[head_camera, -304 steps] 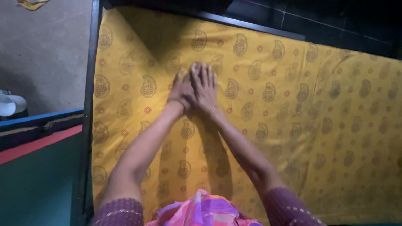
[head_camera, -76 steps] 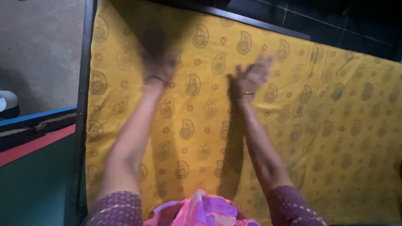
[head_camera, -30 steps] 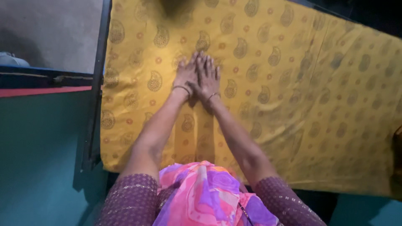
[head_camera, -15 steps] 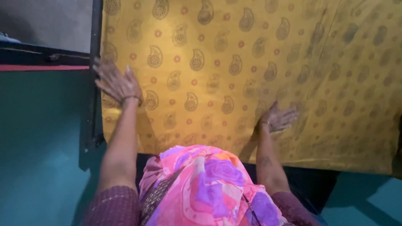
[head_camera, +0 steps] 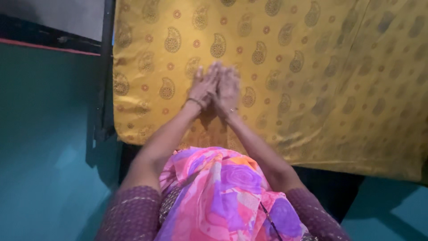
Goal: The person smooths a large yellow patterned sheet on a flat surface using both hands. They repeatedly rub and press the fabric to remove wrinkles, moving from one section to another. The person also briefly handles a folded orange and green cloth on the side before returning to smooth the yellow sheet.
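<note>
A yellow bedsheet (head_camera: pixel 312 58) with a paisley print covers the mattress in front of me. My left hand (head_camera: pixel 204 85) and my right hand (head_camera: pixel 227 87) lie flat on it side by side, fingers stretched and touching each other, near the sheet's front left part. Neither hand holds anything. A bangle sits on each wrist. Both arms reach out from purple sleeves over a pink and purple draped cloth (head_camera: pixel 223 192) on my chest.
A dark bed frame (head_camera: pixel 106 67) runs along the sheet's left edge. A teal floor (head_camera: pixel 44 147) lies to the left and at the bottom right. A red and black strip (head_camera: pixel 49 42) crosses the upper left. The sheet hangs over the bed's front edge.
Half a second ago my hands were spread wide apart, left at the sheet's left edge and right near the front edge. They have swept back together at the middle.
</note>
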